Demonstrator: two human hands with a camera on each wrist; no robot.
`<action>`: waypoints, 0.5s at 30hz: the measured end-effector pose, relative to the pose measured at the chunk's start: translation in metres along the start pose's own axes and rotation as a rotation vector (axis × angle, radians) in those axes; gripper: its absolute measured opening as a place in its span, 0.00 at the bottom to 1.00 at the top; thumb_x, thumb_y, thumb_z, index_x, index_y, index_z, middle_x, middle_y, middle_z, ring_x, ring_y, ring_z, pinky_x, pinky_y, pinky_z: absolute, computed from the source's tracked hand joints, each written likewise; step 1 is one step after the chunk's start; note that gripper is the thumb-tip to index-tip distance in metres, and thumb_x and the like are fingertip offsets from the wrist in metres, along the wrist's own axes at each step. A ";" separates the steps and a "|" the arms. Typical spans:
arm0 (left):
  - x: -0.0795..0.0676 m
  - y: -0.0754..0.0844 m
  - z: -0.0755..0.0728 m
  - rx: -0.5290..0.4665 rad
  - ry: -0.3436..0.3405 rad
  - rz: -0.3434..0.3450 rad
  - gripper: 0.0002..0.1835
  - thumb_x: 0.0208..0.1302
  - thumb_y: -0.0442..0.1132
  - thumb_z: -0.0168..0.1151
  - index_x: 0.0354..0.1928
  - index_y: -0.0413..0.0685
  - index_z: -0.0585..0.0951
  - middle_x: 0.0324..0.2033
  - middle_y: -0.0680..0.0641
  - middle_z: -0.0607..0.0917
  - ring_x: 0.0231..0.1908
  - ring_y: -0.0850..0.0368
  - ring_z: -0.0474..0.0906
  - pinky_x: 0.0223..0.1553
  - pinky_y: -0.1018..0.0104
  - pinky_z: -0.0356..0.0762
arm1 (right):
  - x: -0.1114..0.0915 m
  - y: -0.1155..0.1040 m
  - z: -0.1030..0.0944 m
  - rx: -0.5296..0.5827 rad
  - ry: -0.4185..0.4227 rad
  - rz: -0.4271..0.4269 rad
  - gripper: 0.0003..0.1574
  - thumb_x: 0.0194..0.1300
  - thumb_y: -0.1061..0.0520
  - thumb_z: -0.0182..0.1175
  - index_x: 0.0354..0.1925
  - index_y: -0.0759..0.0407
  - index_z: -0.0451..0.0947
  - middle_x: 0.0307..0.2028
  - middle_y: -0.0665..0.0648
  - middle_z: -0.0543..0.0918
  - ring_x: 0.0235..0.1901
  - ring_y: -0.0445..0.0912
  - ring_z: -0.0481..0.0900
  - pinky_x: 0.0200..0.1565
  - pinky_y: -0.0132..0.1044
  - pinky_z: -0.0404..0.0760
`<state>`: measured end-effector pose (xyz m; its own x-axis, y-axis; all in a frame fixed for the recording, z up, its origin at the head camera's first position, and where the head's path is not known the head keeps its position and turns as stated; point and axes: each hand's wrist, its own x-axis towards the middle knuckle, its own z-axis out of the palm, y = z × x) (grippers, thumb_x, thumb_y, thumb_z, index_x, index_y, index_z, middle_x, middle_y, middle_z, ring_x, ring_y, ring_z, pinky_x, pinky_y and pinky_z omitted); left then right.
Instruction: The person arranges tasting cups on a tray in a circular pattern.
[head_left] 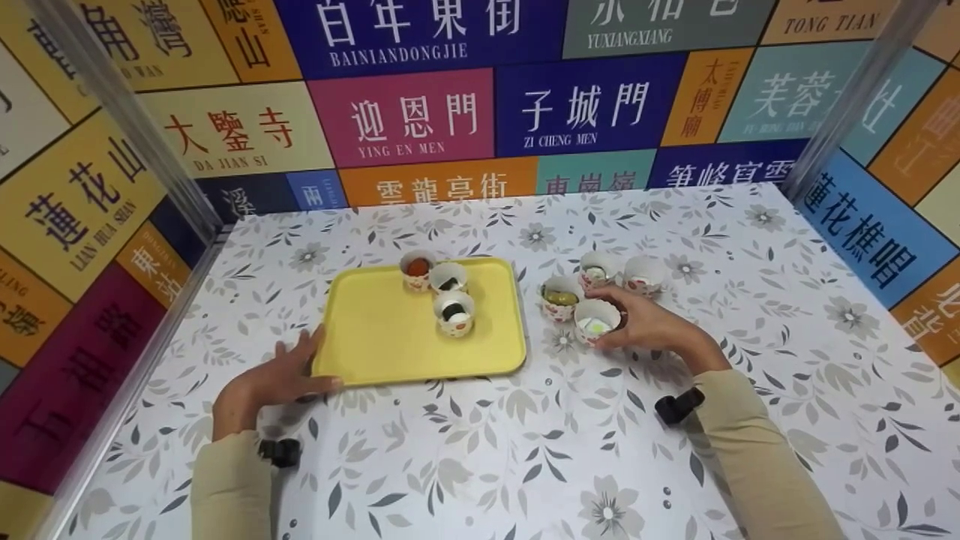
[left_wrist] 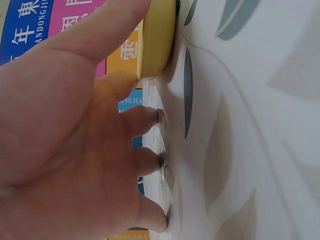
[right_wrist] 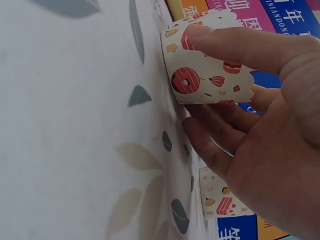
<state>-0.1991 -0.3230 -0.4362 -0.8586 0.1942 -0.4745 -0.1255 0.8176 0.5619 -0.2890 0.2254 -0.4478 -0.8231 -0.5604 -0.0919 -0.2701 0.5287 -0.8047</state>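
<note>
At the left end of the yellow tray (head_left: pixel 390 337), my left hand (head_left: pixel 281 379) rests with fingers spread, thumb and fingertips at the corner. Seen from the left wrist, the index finger (left_wrist: pixel 117 86) meets the tray's side while the other fingertips come down on the tablecloth. My right hand (head_left: pixel 646 322) holds a printed paper baking cup (head_left: pixel 598 322) with something white and green inside. Thumb and fingers are on opposite sides of this cup, its base close to the cloth in the right wrist view. Just left of it stands a cup (head_left: pixel 559 300) with olive-green contents.
Behind the held cup stand two more paper cups (head_left: pixel 598 270), (head_left: pixel 643 276). On the tray are a cup with a red item (head_left: pixel 417 270), one with a dark item (head_left: pixel 448 281) and one with a black-banded white item (head_left: pixel 454 315). Sign-printed walls (head_left: pixel 420 112) border the flowered tablecloth (head_left: pixel 487 450).
</note>
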 end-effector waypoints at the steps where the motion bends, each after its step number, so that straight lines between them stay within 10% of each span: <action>1: 0.000 0.000 0.000 0.002 0.000 -0.003 0.62 0.61 0.66 0.63 0.80 0.59 0.30 0.78 0.37 0.27 0.74 0.27 0.15 0.67 0.22 0.21 | 0.000 -0.001 0.000 -0.011 -0.001 0.014 0.54 0.57 0.59 0.74 0.74 0.62 0.58 0.76 0.70 0.56 0.43 0.52 0.86 0.51 0.35 0.81; 8: 0.000 0.001 -0.001 0.004 -0.002 -0.002 0.62 0.60 0.67 0.63 0.80 0.58 0.31 0.78 0.37 0.27 0.74 0.27 0.15 0.67 0.22 0.21 | -0.001 -0.008 0.000 -0.029 -0.004 0.060 0.51 0.56 0.57 0.75 0.72 0.62 0.61 0.75 0.70 0.59 0.48 0.54 0.84 0.65 0.58 0.73; 15: 0.000 0.001 0.000 -0.004 -0.001 -0.011 0.63 0.59 0.67 0.64 0.80 0.59 0.31 0.78 0.37 0.26 0.74 0.28 0.15 0.67 0.23 0.20 | -0.003 -0.015 0.001 -0.065 -0.037 0.062 0.47 0.56 0.53 0.75 0.68 0.62 0.65 0.67 0.69 0.72 0.56 0.57 0.79 0.61 0.50 0.77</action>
<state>-0.1991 -0.3227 -0.4357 -0.8568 0.1856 -0.4811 -0.1367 0.8178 0.5591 -0.2819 0.2184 -0.4365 -0.8207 -0.5478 -0.1624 -0.2521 0.6023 -0.7574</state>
